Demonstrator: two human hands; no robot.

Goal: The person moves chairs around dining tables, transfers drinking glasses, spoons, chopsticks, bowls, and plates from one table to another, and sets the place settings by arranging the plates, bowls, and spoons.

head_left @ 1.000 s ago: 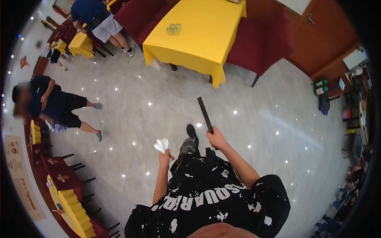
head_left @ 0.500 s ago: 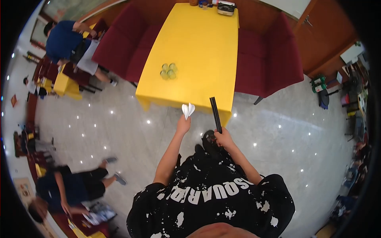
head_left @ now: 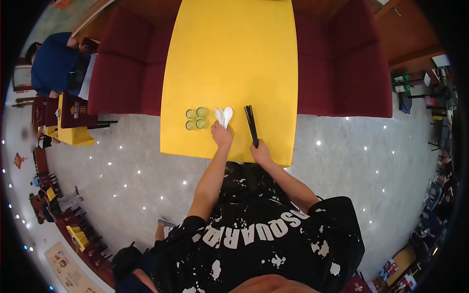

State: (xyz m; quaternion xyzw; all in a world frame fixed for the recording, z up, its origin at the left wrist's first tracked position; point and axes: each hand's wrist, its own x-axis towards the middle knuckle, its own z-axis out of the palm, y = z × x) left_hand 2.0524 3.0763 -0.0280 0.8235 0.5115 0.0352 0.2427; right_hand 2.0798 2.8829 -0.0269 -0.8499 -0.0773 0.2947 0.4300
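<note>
My left hand [head_left: 222,135] is closed around the handles of several white spoons [head_left: 228,113], their bowls fanned out over the front part of the yellow-covered table [head_left: 229,58]. Just left of the spoons stand several small clear glasses [head_left: 196,118], grouped close together. A bundle of black chopsticks [head_left: 250,124] is gripped near its lower end in my right hand [head_left: 262,153], close to the table's front edge. The chopsticks point away from me; whether they touch the tablecloth I cannot tell.
Dark red bench seats flank the table, one on the left [head_left: 119,73] and one on the right [head_left: 342,73]. A person in a blue shirt [head_left: 56,63] stands at the far left by another table. Another person's dark head [head_left: 126,259] shows close at lower left.
I have moved forward to the table, and both hands now reach over its front part. The spoons are now beside the glasses. The person at lower left has come nearer to me.
</note>
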